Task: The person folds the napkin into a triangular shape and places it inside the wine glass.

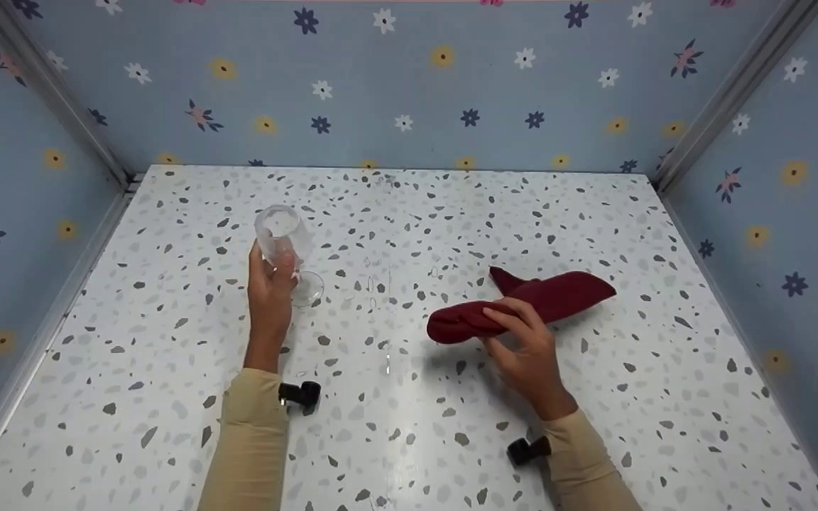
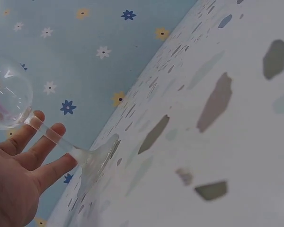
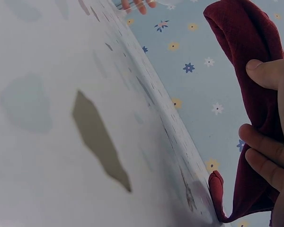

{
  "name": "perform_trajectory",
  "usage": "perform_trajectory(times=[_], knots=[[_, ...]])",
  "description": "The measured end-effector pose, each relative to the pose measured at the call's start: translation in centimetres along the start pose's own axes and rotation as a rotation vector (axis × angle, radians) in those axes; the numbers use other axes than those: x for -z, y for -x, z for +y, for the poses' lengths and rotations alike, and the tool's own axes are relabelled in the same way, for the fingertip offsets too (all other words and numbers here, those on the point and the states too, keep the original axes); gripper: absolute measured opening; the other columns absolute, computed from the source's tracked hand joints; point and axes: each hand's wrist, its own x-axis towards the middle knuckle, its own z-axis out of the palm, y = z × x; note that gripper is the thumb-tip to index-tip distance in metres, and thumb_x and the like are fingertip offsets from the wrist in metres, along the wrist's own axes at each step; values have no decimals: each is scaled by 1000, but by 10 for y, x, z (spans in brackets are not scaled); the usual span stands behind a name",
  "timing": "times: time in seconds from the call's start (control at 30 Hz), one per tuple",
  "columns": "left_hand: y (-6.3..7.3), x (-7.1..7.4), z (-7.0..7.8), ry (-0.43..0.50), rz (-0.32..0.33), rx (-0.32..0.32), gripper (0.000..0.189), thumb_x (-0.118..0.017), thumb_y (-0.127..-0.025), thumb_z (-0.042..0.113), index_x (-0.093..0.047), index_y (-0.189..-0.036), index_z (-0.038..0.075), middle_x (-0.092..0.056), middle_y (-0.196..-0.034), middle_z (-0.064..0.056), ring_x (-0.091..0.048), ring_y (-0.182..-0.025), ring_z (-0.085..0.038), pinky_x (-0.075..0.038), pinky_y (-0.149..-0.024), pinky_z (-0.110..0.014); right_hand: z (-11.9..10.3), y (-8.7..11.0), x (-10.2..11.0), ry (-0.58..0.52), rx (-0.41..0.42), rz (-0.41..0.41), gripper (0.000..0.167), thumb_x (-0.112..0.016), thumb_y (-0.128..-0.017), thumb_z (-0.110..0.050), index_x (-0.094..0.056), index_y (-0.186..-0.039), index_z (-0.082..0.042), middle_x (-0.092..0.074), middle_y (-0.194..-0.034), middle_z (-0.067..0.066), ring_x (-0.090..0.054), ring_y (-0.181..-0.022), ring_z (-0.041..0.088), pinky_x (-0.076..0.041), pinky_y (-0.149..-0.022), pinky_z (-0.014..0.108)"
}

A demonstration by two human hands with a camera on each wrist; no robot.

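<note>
On the left, a clear stemmed wine glass (image 1: 282, 226) is held by my left hand (image 1: 269, 287). In the left wrist view the fingers (image 2: 49, 172) lie along the glass's stem, below the round bowl. Its foot (image 2: 97, 165) is at the tabletop; whether it touches is hard to tell. My right hand (image 1: 526, 355) grips a folded dark red cloth napkin (image 1: 572, 291) at its narrow, rolled part. That rolled end points left, while the wider end spreads right. In the right wrist view the thumb presses on the napkin (image 3: 248, 42), and a loose corner hangs near the table.
A white speckled table (image 1: 395, 234) lies under both hands. Blue flowered panels (image 1: 409, 85) stand at the back and both sides, with metal posts in the corners. Small black cameras are strapped on the left wrist (image 1: 302, 394) and right wrist (image 1: 528, 451).
</note>
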Motion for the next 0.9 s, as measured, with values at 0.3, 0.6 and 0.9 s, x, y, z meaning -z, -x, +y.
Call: perform_trajectory(times=[0.3,0.6,0.9], knots=[[1,-4,-2,-33,6,-38,69,-52,-101,41,-21,-159,22,-36,-155,-4,-43,-134,-19,-35,-109,-42,0,1,0,0,-1,6,44,-78,-67,23,-73,-108,8,-63,-112,28,-63,-97,44,-47,-94,26],[8,-9,13,-53,4,-41,67,-46,-104,29,-15,-160,11,-40,-147,-18,-50,-124,-27,-38,-103,-37,-2,-2,1,7,-6,-8,45,-79,-67,22,-73,-109,7,-63,-114,26,-62,-100,44,-49,-93,35],[4,-8,3,14,-34,-94,74,-55,-101,36,-13,-161,25,-33,-154,-6,-50,-122,-28,-43,-97,-44,-1,-1,2,9,-3,-2,45,-80,-67,22,-73,-108,8,-63,-113,26,-62,-98,43,-49,-92,33]])
